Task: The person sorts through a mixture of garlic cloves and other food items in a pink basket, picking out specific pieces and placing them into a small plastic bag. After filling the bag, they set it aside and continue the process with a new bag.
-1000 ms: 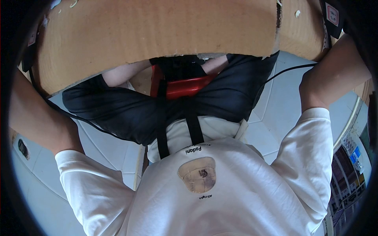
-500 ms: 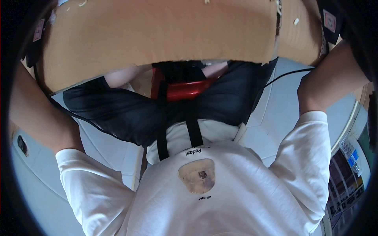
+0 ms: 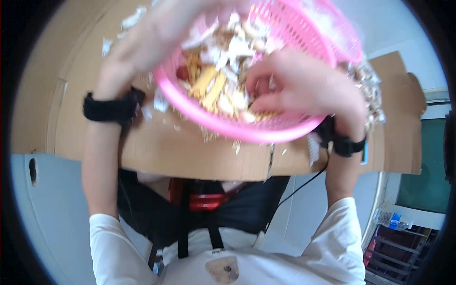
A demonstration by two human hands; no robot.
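A pink plastic basket [image 3: 228, 132] with perforated sides sits on cardboard before me. Inside are white papery scraps [image 3: 241, 48], pale clove-shaped pieces [image 3: 227, 105] that resemble garlic, and yellowish strips [image 3: 209, 85]. My right hand [image 3: 304, 85] reaches into the basket's right half, fingers bent and thumb apart, just over the contents. Whether a small pale piece between them is touched is blurred. My left hand [image 3: 190, 12] stretches over the basket's far left side. Motion smears it and the top edge cuts off its fingers. Both wrists wear black straps.
Cardboard [image 3: 190, 154] covers the work surface, with white scraps [image 3: 133, 18] at its far left. Another pink basket [image 3: 349, 35] stands behind at the right, near a pile of pale husks [image 3: 373, 92]. A black cable [image 3: 304, 183] hangs by my right forearm.
The view has tilted up from my lap and the cardboard's near edge, bringing the pink baskets and both hands into sight. My hands were out of frame before.
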